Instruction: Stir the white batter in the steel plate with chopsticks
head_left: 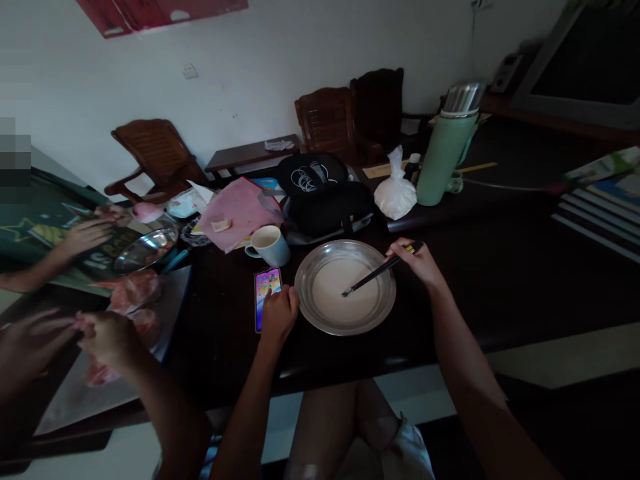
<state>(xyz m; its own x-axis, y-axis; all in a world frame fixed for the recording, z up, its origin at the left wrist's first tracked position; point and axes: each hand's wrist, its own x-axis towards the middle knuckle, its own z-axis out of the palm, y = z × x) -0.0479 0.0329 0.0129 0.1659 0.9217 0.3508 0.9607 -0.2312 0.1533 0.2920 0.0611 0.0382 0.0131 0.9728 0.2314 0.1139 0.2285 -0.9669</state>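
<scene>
A wide metal bowl of pale, milky batter stands before me on the dark table. My right hand is closed around black chopsticks, slanting down over the right rim with their coated tips in the batter. At the left rim, my left hand is curled, its fingers against the bowl's edge; the exact grip is partly hidden. It overlaps a lit phone lying face up, one finger reaching over the screen. Just behind the phone is a pale blue mug.
On the left, other people's hands work over raw meat on a board. A metal basin is beyond. A black bag, tied bag of white powder and green thermos stand behind my bowl; books lie right.
</scene>
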